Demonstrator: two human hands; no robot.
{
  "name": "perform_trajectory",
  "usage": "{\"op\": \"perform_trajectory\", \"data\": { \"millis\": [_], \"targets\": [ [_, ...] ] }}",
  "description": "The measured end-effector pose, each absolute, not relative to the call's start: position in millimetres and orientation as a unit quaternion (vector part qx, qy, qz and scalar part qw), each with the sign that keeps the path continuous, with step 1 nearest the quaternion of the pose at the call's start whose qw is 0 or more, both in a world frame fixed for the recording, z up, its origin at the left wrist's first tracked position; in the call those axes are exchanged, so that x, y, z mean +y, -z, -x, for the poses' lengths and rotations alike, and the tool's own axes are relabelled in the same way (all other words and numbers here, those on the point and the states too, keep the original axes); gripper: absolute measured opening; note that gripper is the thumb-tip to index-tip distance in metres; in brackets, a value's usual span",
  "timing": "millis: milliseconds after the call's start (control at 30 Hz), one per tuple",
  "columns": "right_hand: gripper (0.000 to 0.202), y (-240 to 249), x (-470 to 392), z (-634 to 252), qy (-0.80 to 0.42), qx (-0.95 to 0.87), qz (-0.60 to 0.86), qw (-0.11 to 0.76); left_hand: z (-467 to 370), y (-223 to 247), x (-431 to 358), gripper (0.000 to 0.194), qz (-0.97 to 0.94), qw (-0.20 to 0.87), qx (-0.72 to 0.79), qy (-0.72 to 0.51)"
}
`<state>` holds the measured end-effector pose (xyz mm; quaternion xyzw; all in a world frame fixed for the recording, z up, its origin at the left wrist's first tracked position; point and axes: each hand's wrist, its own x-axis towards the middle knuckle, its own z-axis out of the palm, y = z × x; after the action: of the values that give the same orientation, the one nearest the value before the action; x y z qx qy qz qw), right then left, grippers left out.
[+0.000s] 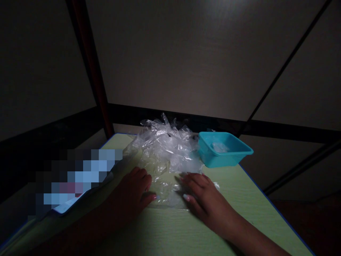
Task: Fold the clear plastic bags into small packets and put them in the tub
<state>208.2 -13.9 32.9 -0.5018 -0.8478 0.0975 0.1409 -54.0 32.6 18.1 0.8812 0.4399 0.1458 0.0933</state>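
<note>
A clear plastic bag (170, 193) lies flat on the pale green table (170, 233) between my two hands. My left hand (140, 188) rests at its left side, fingers curled in and thumb stretched toward the bag; whether it grips the film is hidden. My right hand (198, 193) is over the right side of the bag, palm down, with fingers and thumb apart. Just beyond them rises a loose heap of crumpled clear plastic bags (170, 142).
A turquoise basin (220, 160) stands at the back right, with some clear plastic (220, 147) inside. At the left edge is a light blue flat object (71, 204), partly blurred out. Walls close in behind the table.
</note>
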Motion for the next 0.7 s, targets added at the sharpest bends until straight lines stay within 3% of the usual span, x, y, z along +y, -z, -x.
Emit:
{"op": "perform_trajectory", "data": {
  "millis": [100,300,533,700],
  "targets": [
    [0.026,-27.2,-1.5,-216.1,-0.075,-0.820,0.530,0.204,54.0,-20.3,32.6,0.013,-0.880,0.097,0.441,-0.145],
    [0.020,-15.8,13.2,-229.6,-0.075,-0.803,0.531,0.259,55.6,-19.7,33.2,0.020,-0.883,0.105,0.425,-0.169],
    [0.019,-14.0,11.9,-225.7,-0.098,-0.827,0.505,0.225,58.5,-9.1,35.3,0.058,-0.917,0.133,0.363,-0.099],
    [0.016,-14.9,13.2,-221.2,-0.109,-0.832,0.502,0.207,59.6,-3.2,36.1,0.066,-0.924,0.139,0.343,-0.093]
  ]
}}
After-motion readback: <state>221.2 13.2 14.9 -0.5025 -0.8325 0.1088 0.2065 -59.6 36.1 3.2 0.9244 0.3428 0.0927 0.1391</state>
